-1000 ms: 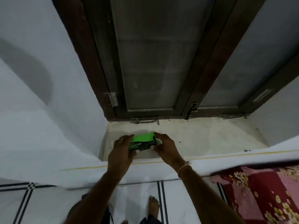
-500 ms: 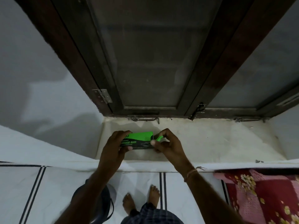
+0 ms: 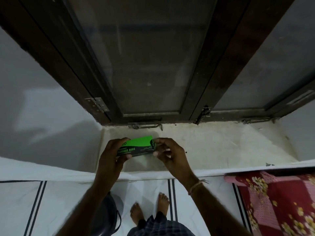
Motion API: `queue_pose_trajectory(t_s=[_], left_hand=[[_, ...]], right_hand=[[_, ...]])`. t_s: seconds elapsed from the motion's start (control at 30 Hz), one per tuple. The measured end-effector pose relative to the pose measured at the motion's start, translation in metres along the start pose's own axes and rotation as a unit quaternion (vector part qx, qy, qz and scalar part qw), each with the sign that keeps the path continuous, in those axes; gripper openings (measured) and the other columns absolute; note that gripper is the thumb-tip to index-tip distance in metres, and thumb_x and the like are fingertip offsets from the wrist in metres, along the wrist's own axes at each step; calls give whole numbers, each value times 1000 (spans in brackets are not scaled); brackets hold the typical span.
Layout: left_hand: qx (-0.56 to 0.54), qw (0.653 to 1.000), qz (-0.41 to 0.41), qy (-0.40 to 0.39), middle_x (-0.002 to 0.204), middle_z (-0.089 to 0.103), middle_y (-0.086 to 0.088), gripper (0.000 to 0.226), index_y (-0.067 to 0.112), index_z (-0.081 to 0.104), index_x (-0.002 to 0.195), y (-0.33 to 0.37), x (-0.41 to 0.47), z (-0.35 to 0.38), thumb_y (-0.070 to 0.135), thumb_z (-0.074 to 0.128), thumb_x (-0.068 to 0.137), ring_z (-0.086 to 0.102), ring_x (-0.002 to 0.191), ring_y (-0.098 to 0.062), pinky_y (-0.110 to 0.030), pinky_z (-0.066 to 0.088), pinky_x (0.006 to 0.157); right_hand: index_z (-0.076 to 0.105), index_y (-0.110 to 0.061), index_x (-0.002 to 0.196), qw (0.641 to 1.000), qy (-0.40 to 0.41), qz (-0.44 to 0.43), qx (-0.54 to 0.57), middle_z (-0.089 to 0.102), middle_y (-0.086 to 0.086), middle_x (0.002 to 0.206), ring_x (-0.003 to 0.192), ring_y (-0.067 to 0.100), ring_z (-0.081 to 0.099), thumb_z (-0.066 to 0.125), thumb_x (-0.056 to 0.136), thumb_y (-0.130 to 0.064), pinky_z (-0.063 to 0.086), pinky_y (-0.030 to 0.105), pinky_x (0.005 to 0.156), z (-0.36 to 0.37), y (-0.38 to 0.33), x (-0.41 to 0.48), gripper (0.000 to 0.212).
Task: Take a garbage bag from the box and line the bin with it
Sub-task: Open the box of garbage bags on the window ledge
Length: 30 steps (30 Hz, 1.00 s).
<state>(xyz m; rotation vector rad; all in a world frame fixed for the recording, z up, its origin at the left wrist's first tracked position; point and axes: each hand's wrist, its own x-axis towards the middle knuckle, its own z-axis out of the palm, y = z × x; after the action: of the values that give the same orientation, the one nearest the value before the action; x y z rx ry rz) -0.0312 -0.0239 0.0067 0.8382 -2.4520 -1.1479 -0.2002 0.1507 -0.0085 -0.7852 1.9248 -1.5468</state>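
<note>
I see the garbage bag box (image 3: 136,147) held over the window sill (image 3: 213,147), between both hands. My left hand (image 3: 111,155) clamps the box's 9 o'clock end, thumb under the lower edge, fingers over the top. My right hand (image 3: 170,155) pinches the 3 o'clock end at the flap with thumb and forefinger. The bin (image 3: 109,213) stands on the floor at 6 o'clock, beneath the left forearm.
</note>
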Motion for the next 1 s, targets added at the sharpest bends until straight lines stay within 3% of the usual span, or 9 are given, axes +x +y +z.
queue_pose_trajectory(t_s=[0.1, 0.27, 0.4, 0.53, 0.63, 0.73, 0.83, 0.9, 1.0], left_hand=[[-5, 1000, -3, 1, 127, 58, 0, 52, 13, 60, 138, 0, -1, 0, 24, 69, 88, 53, 113, 18, -4, 46, 88], [-8, 1000, -6, 27, 119, 59, 3, 49, 8, 62, 135, 2, -5, 0, 16, 75, 89, 53, 109, 22, 0, 45, 82], [3, 1000, 4, 21, 124, 60, -4, 50, 9, 61, 137, 4, -7, -4, 7, 76, 89, 53, 110, 21, 0, 46, 82], [28, 999, 32, 6, 126, 59, -2, 50, 14, 61, 138, 13, -5, -14, 26, 70, 90, 61, 109, -4, -7, 49, 83], [70, 996, 56, -5, 125, 60, -5, 48, 14, 61, 137, 18, 0, -23, 21, 72, 91, 63, 109, -23, -28, 55, 86], [151, 986, 76, -13, 132, 59, -9, 52, 15, 61, 139, 27, 5, -32, 13, 77, 89, 59, 116, -29, -44, 59, 88], [235, 964, 127, -12, 135, 59, -11, 59, 15, 65, 135, 53, 13, -39, 11, 84, 80, 55, 122, -34, -44, 61, 81], [276, 948, 161, -13, 131, 61, -13, 63, 13, 69, 131, 66, 20, -44, 9, 90, 72, 57, 119, -37, -46, 62, 77], [246, 957, 151, -16, 131, 60, -14, 59, 13, 69, 130, 67, 26, -48, 9, 87, 75, 58, 117, -37, -49, 62, 80]], right_hand=[[70, -11, 117, 999, 14, 4, 29, 69, 2, 106, 94, 15, 67, 80, 81, -5, 55, 19, 78, 1, 2, -1, 38], [76, -6, 96, 996, 48, 10, 72, 73, 8, 96, 92, 20, 70, 75, 89, -11, 56, 25, 81, 1, 2, -6, 9], [78, 3, 103, 994, 39, -11, 105, 74, 15, 100, 97, 25, 70, 65, 97, -9, 54, 29, 86, 5, 0, -9, 19], [70, -2, 127, 991, 18, 6, 136, 72, 16, 114, 111, 23, 68, 65, 97, -7, 53, 31, 97, 11, 2, -8, 31], [63, -8, 138, 983, 3, 28, 180, 70, 11, 128, 125, 28, 63, 61, 100, -15, 51, 42, 106, 9, 1, -7, 38], [65, -8, 136, 974, 3, 51, 220, 69, 9, 133, 130, 28, 61, 63, 98, -20, 49, 47, 109, 7, -2, -5, 39], [65, -11, 136, 953, -6, 100, 286, 69, 13, 133, 127, 34, 61, 68, 96, -27, 48, 48, 109, 13, -4, -2, 43], [60, -13, 141, 934, -32, 134, 330, 64, 17, 138, 123, 30, 61, 60, 101, -24, 47, 47, 105, 19, -6, -1, 41], [54, -8, 145, 909, -47, 149, 386, 59, 21, 142, 120, 26, 58, 50, 106, -15, 47, 42, 102, 23, -5, 0, 40]])
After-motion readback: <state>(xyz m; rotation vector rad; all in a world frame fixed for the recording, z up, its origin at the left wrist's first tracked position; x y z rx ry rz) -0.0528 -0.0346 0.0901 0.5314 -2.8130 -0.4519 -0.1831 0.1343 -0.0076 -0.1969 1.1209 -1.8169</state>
